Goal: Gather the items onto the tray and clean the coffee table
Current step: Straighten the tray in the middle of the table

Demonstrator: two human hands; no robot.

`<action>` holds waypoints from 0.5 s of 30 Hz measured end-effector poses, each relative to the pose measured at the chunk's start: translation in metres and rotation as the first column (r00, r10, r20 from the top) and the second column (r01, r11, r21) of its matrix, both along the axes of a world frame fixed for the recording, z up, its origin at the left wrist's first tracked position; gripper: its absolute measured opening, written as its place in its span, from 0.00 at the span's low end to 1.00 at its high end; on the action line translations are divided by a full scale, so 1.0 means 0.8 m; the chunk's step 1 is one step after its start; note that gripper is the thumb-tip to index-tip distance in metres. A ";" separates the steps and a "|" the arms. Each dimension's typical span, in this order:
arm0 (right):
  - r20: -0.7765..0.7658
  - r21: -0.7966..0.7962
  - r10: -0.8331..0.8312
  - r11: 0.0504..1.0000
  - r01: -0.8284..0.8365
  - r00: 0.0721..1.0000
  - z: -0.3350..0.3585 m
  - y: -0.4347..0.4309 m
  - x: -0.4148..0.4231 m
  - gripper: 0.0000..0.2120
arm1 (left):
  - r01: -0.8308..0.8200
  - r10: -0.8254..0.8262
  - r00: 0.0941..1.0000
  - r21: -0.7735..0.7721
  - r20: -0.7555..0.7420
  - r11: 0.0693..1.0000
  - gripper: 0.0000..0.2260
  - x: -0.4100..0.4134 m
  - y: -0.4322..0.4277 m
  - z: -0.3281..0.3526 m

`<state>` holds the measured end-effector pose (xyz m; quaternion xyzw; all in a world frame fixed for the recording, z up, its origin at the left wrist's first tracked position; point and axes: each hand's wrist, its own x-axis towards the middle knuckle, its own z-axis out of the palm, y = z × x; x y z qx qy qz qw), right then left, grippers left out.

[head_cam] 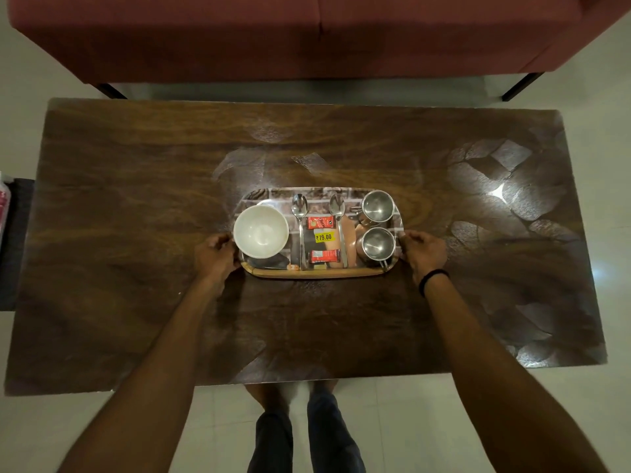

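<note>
Both hands grip the short ends of the tray [317,272], left hand [216,256] and right hand [423,249] with fingers curled round its rim, mid coffee table [136,233]. On it sit a white bowl [261,231] at left, two spoons [299,213], two red sachets [320,222] and two steel cups [377,206] at right.

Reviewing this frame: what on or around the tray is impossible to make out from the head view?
- Fingertips of the left hand and right hand: curled at the ends of the tray, so grip underneath is hidden.
- Tray floor under the white bowl: covered.
- Red sachets: print too small to read; only the yellow price sticker is legible.
- Object at the left edge: cut off.
- Tabletop cleanliness: glare and dark grain mask it.
</note>
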<state>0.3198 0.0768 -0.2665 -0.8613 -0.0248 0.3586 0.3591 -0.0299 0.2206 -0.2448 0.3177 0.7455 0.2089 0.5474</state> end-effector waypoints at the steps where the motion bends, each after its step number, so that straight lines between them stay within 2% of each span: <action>1: -0.007 0.001 0.013 1.000 -0.013 1.000 -0.009 -0.002 0.005 0.03 | 0.006 -0.006 1.000 -0.003 0.004 1.000 0.12 -0.001 0.001 -0.001; 7: 0.051 0.006 0.042 0.999 -0.043 0.998 -0.055 -0.025 0.021 0.06 | 0.014 -0.014 1.000 0.023 -0.024 1.000 0.13 0.000 -0.011 0.001; 10: 0.150 -0.050 0.079 0.996 -0.072 0.985 0.008 -0.010 -0.008 0.06 | 0.009 -0.009 1.000 0.015 -0.013 1.000 0.13 -0.004 -0.010 -0.002; 12: 0.280 -0.117 0.157 0.985 -0.129 0.947 0.048 -0.005 -0.027 0.13 | 0.003 -0.003 1.000 0.006 0.016 1.000 0.13 -0.008 -0.009 -0.008; 15: 0.410 -0.104 0.253 0.967 -0.231 0.876 0.089 -0.005 -0.061 0.27 | -0.012 0.013 0.998 -0.007 0.059 1.000 0.12 -0.011 -0.009 -0.012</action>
